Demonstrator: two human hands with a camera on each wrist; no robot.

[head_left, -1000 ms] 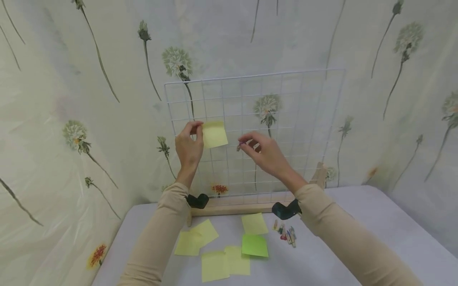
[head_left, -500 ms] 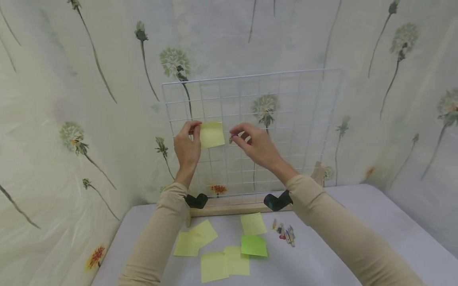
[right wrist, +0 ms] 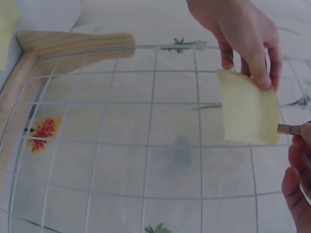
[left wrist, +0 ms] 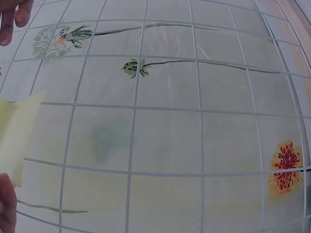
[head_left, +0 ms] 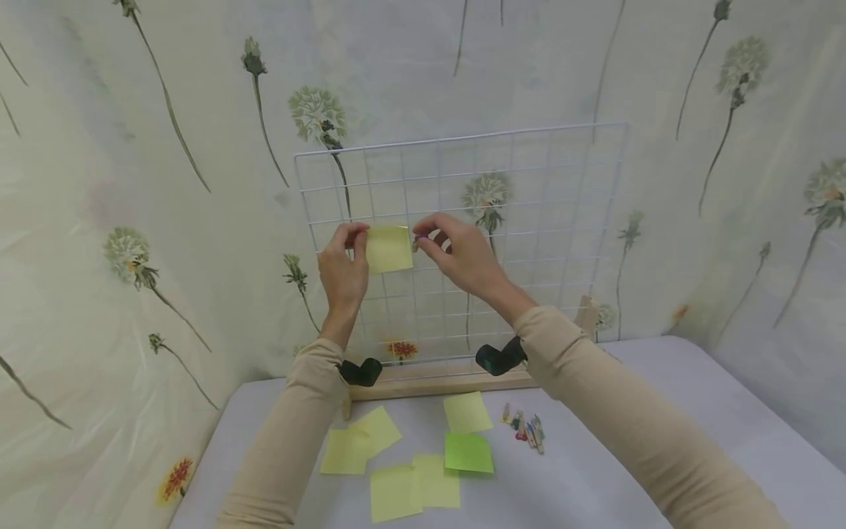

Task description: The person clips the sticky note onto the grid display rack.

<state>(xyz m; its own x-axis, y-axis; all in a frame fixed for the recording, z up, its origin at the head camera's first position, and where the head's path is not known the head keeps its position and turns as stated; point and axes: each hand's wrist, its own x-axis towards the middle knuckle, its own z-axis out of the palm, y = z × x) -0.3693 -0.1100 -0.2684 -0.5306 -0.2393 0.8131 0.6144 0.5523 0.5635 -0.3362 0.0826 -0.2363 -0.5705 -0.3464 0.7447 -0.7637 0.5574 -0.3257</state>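
Note:
A yellow sticky note [head_left: 390, 250] is held up against the white wire grid [head_left: 463, 139], near its left side. My left hand [head_left: 344, 273] pinches its upper left corner between thumb and fingers. Just right of the note, my right hand [head_left: 465, 257] pinches a small wooden clothespin [right wrist: 289, 129]. In the right wrist view the clothespin's tip lies at the note's edge; whether it touches the paper I cannot tell. The left wrist view catches only part of the note [left wrist: 19, 133] at its left edge, with fingertips above and below.
Several yellow sticky notes [head_left: 396, 492] and a green one [head_left: 469, 452] lie on the white table [head_left: 595, 470]. Right of them is a small pile of clothespins [head_left: 531, 435]. A wooden base [head_left: 436, 384] carries the grid, before a flower-printed curtain [head_left: 218, 184].
My right hand has moved left and slightly up with the clothespin, from apart to the note's right edge. The left hand keeps its pinch on the note.

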